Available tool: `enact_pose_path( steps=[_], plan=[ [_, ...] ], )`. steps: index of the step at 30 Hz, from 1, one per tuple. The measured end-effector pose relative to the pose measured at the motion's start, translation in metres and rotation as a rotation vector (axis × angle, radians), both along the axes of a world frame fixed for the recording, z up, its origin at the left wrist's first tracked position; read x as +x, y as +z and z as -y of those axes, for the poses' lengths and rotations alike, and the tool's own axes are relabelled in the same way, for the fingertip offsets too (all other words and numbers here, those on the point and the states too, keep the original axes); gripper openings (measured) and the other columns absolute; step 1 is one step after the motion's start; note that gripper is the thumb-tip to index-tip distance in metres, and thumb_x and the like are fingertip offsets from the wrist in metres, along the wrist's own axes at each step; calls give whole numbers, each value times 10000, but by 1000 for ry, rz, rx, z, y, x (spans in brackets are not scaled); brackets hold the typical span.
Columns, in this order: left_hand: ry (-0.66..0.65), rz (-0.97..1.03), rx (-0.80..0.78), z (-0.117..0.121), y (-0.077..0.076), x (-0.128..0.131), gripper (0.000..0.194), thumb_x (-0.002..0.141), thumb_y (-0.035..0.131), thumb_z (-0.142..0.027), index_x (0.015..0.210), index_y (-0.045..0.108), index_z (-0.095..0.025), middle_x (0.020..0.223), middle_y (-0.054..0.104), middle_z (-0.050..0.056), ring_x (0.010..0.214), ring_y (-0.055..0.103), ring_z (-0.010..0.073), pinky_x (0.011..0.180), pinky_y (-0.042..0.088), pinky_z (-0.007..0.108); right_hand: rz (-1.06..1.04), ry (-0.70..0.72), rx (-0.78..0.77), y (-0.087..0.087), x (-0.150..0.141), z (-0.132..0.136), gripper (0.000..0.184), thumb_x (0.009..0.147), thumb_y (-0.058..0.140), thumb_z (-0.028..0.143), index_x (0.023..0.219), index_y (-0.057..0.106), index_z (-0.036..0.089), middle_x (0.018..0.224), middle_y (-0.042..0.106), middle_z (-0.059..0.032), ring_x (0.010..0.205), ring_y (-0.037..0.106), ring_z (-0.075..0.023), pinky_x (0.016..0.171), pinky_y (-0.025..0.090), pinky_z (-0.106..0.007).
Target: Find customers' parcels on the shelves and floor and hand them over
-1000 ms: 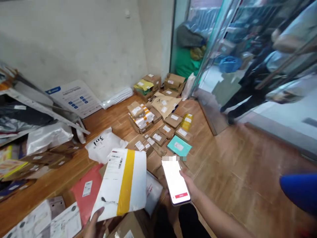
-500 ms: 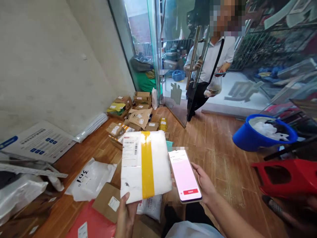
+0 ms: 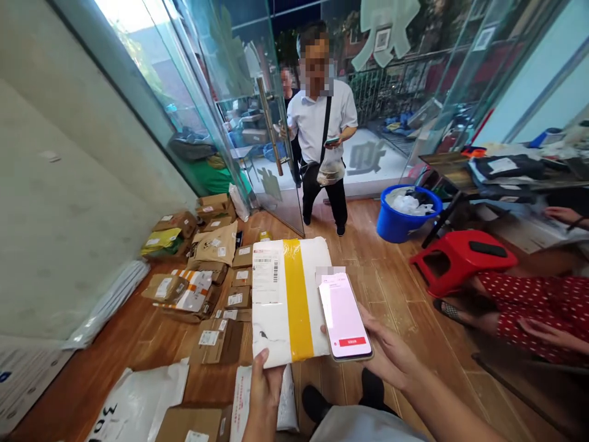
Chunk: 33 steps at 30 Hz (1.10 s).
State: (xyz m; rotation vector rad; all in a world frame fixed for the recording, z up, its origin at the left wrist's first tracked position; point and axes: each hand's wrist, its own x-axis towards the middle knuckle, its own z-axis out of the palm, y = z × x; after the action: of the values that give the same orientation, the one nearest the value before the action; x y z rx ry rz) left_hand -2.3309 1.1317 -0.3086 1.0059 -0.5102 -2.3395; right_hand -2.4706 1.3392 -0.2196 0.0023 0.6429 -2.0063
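Observation:
My left hand [image 3: 265, 385] grips the lower left corner of a white parcel [image 3: 271, 325], thumb on its face. A yellow tape band runs down the parcel, and a shipping label with barcodes sits at its upper left. In my right hand [image 3: 389, 344] is a smartphone [image 3: 344, 316], screen up, showing a pale pink page with a red button near the bottom. The phone overlaps the parcel's right edge. Below them lie a white and red package [image 3: 242, 399] and a brown carton [image 3: 196, 423], both partly out of view.
Several cartons [image 3: 218, 341] and bags cover the floor at left. A person in a white shirt [image 3: 322, 123] stands at the glass door [image 3: 248, 141], another behind. At right are a blue bin [image 3: 400, 221], a red stool [image 3: 460, 261] and a seated person in a dotted red garment [image 3: 538, 301].
My view has swung to the right. The person in the white shirt has come into the doorway and faces me. My hands still hold the parcel and the smartphone, now overlapping.

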Motion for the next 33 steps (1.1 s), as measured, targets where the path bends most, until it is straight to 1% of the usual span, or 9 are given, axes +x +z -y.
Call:
enact_pose_path(
  steps=[3,6,8,10,13,16,20,26,33],
  plan=[
    [-13,24,10,-40,5,-32,693,671,680,-209,1347,541,-268,1187,700,62,1140,630,298,1036,480,433,-79,90,-62,0,-22,-47,922,825,704,292,1526,105,330,1418,530,-165,1245,558,-367,906,507,-513],
    [-47,34,6,-76,8,-60,712,665,685,-215,1357,530,-286,1201,694,53,1166,616,300,1035,482,421,-143,165,-124,-4,-46,-84,968,798,737,275,1519,92,315,1395,531,-202,1253,536,-415,769,571,-461],
    [-56,39,0,-98,10,-78,724,659,684,-205,1359,526,-296,1211,690,42,1185,605,297,1034,484,413,-209,167,-140,-9,-61,-104,1014,759,779,238,1508,102,324,1387,529,-201,1237,549,-414,715,590,-417],
    [-56,52,-9,-120,12,-95,725,662,669,-198,1365,520,-298,1219,688,33,1195,599,289,1035,485,403,-292,147,-137,-16,-76,-123,1056,733,805,203,1501,95,345,1388,524,-189,1228,561,-393,714,600,-411],
    [-69,76,-21,-150,18,-119,691,694,650,-224,1370,519,-290,1227,684,29,1207,590,279,1033,486,391,-408,108,-122,-22,-98,-149,1056,750,798,191,1501,73,344,1369,538,-188,1230,565,-365,727,609,-417],
    [-93,92,-48,-175,25,-140,652,711,649,-243,1351,540,-300,1237,680,24,1239,564,281,1023,496,396,-463,82,-113,-21,-118,-174,1042,774,780,189,1500,49,352,1403,506,-196,1246,555,-355,720,612,-388],
    [-110,104,-106,-202,30,-163,656,670,685,-262,1314,575,-323,1250,674,30,1276,526,315,983,526,432,-492,60,-119,-16,-138,-203,1005,791,771,219,1495,67,359,1427,479,-192,1265,539,-354,727,611,-381],
    [-181,49,-155,-231,23,-188,675,642,719,-300,1304,586,-311,1287,650,49,1251,538,354,988,516,478,-520,17,-76,-12,-153,-240,916,830,740,268,1482,100,343,1370,538,-169,1249,557,-331,723,616,-365],
    [-201,39,-67,-262,29,-211,728,611,715,-226,1319,562,-291,1255,668,54,1252,543,335,1056,460,462,-534,-57,-48,-15,-159,-272,890,852,710,257,1495,100,322,1319,574,-176,1188,602,-316,677,625,-347]
  ],
)
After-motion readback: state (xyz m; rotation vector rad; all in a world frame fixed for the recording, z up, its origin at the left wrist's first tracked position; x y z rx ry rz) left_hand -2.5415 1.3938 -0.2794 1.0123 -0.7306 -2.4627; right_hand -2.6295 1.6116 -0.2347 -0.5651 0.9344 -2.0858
